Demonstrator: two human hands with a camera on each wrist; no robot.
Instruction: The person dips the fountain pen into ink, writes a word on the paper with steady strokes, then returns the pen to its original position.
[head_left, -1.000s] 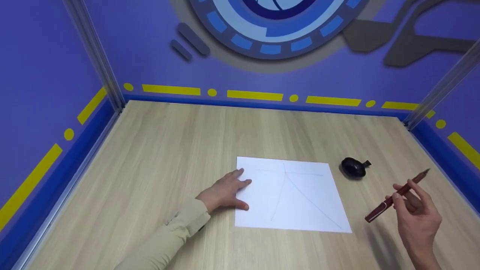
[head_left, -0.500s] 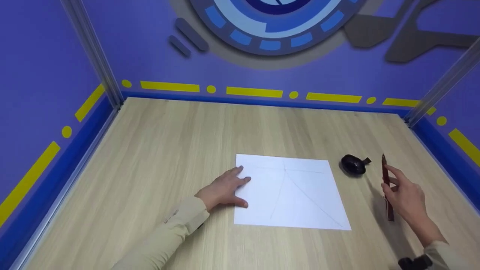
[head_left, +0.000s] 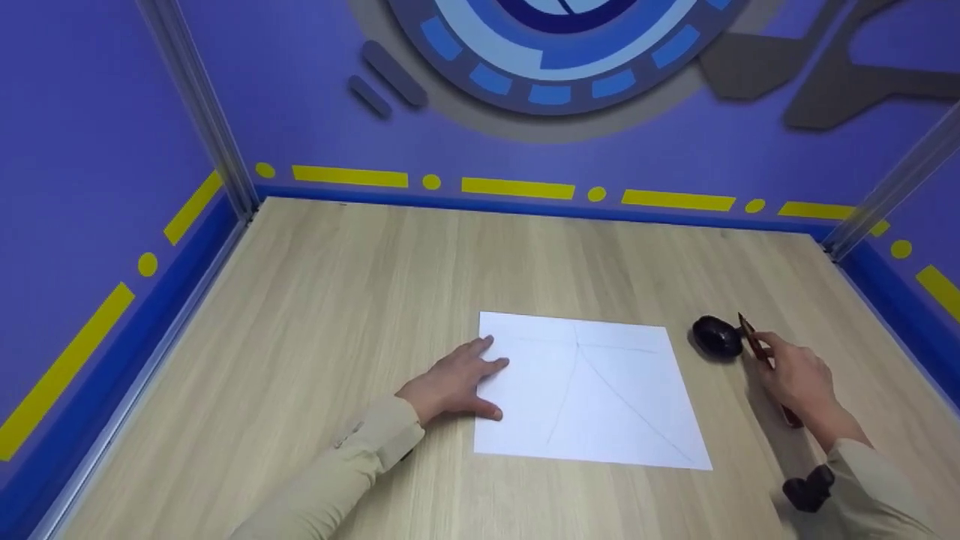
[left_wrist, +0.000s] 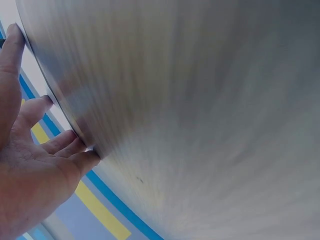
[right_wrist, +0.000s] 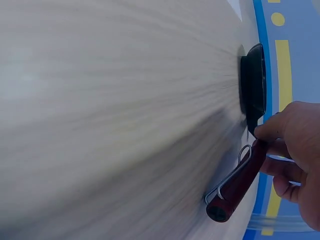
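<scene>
A white sheet of paper point(head_left: 622, 427) with several thin pencil-like lines lies on the table. On its left edge rests my left hand point(head_left: 454, 380), fingers spread; the left wrist view has this hand point(left_wrist: 42, 170) at the paper's edge. My right hand point(head_left: 801, 381) holds a dark red pen with a wire clip point(right_wrist: 240, 182), tip pointing away from me. Just left of the pen sits a small black dish with a short handle point(head_left: 716, 337). My right fingertips are at that handle, partly hiding it; whether they touch it, I cannot tell.
The light wood table point(head_left: 360, 300) is bounded by blue-purple walls point(head_left: 300, 112) with yellow marks. Metal posts point(head_left: 202, 112) stand at the back corners. A black device point(head_left: 808, 489) is worn at the right wrist.
My right hand has moved left and forward with the pen, from right of the dish to its handle. The pen has swung to point away. My left hand stays on the paper.
</scene>
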